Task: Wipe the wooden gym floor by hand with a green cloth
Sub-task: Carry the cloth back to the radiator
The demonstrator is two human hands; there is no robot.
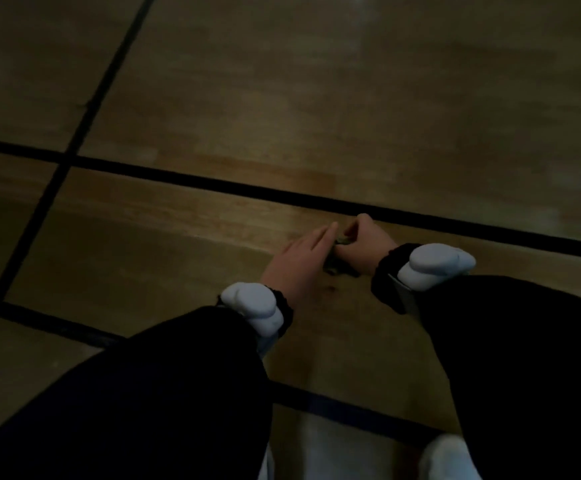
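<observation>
A small, dark green crumpled cloth (341, 250) is pinched between the left hand (297, 263), laid flat with fingers extended, and the curled right hand (368, 245), both pressed together on the dim brown wooden gym floor (213, 220), just short of a black painted line (247, 188).

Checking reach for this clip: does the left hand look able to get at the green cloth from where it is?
Probably yes. The left hand lies flat on the wooden floor with its fingers right against the green cloth, which the right hand is bunching. Nothing sits between them; the dim picture hides whether they touch.
</observation>
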